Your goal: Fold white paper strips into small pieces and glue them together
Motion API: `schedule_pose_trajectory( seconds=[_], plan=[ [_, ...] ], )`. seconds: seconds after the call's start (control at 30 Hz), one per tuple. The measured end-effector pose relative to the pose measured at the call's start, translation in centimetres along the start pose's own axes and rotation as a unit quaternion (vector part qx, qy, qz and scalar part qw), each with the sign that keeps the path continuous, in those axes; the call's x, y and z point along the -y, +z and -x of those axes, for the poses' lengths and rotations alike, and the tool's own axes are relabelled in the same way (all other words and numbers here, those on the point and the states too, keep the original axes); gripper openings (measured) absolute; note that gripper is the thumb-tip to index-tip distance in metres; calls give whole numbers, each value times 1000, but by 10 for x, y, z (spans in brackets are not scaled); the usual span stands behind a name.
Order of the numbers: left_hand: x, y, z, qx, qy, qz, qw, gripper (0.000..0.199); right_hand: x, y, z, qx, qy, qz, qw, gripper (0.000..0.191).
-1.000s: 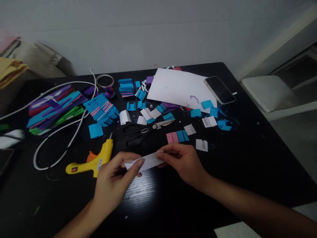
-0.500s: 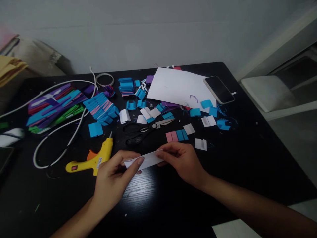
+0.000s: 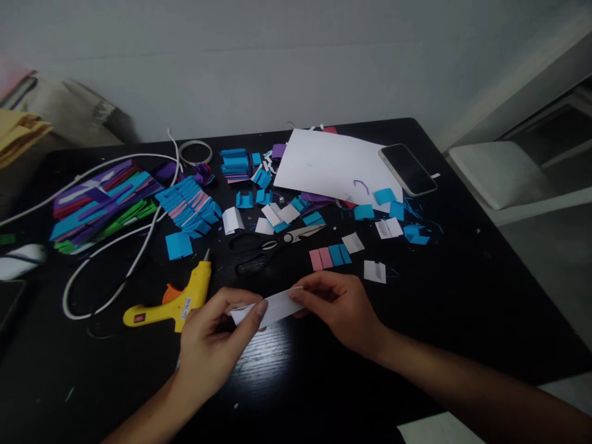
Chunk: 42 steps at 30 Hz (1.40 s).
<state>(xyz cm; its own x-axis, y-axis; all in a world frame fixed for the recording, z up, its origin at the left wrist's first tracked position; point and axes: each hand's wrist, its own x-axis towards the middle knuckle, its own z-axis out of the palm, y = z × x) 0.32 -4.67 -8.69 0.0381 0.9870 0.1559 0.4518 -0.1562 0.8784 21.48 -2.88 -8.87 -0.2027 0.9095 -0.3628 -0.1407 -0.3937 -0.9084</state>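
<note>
A folded white paper strip [image 3: 279, 308] is held over the near part of the black table. My left hand [image 3: 217, 336] pinches its left end between thumb and fingers. At the right end, my right hand [image 3: 340, 308] grips the strip the same way, its fingertips partly hidden behind the paper. Beside my left hand lies a yellow glue gun [image 3: 197, 290] with an orange trigger. Beyond the hands rest black-handled scissors [image 3: 289, 238]. Small folded pieces, including a pink and blue one [image 3: 329, 256] and a white one [image 3: 374, 271], lie just past my right hand.
A white sheet [image 3: 330, 163] and a phone [image 3: 407, 168] lie at the back right. Bundles of coloured paper strips [image 3: 104, 200] and a looped white cable [image 3: 69, 290] occupy the left. A tape roll [image 3: 195, 152] sits near the back edge, with a white mouse [image 3: 21, 261] far left.
Both hands still hold the white strip in nearly the same pose. The whole view has shifted slightly, with the hands and strip a little lower in the picture.
</note>
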Motion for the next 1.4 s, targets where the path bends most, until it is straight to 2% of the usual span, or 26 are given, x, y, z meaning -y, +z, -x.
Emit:
schedule_pose_trajectory(
  seconds=[0.53,1.2,1.4],
  plan=[
    [3,1,-2,12,-38,13,999,7,0,-1,-2,-15,4,3,1000,28],
    [2,1,0,10,-32,30,999,5,1,0,-2,-7,-4,-19,1000,22],
    [3,1,-2,10,-72,62,995,8,3,-3,-3,-14,-28,-15,999,22]
  ],
)
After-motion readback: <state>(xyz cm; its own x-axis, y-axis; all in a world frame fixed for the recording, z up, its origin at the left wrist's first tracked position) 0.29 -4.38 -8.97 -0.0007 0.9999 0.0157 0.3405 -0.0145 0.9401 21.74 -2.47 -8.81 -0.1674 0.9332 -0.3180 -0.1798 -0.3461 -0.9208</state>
